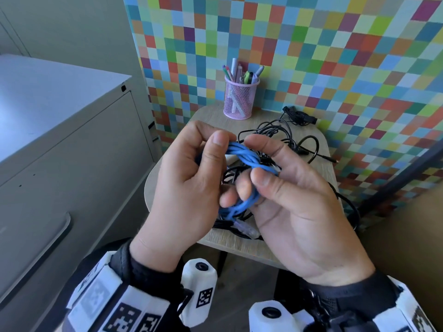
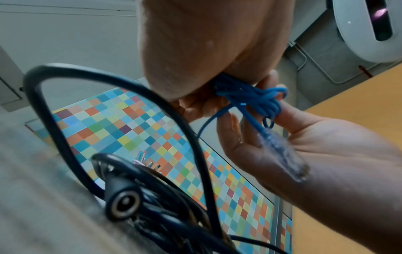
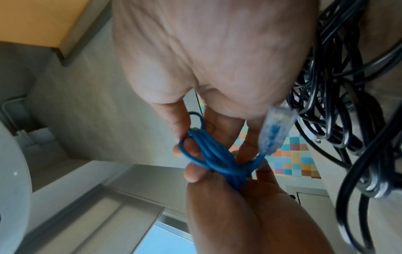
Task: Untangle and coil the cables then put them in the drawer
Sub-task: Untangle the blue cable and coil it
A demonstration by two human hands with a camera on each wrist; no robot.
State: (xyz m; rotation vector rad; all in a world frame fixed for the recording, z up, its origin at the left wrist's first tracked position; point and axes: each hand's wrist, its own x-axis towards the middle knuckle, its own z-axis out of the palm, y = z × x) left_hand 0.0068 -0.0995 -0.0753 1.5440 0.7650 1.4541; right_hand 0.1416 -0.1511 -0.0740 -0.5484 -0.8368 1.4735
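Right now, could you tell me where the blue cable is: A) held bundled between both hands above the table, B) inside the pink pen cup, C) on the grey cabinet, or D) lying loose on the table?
A: the blue cable is bundled between the left hand and the right hand, above the black cables on the table.

blue cable (image 1: pixel 242 156): loops inside left hand (image 1: pixel 189 185) grip hidden | clear plug (image 2: pixel 280 151) below grip: blurred | black cables (image 1: pixel 287 140) behind right hand (image 1: pixel 294 200): partly covered
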